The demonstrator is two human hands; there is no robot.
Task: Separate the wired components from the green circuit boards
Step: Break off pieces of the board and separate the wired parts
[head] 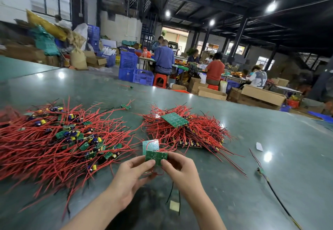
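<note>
pinching green board (156, 155) | left hand (134, 174), right hand (180, 170) | long axis left-right, face toward camera

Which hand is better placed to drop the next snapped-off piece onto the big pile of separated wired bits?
Probably the left hand: the separated pile lies on its side, while the right hand can hold the green board that both hands now pinch.

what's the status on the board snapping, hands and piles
Left hand and right hand both pinch the green board, bent at a seam. Loose pile left, unsplit stack ahead. Nothing blocking.
</note>
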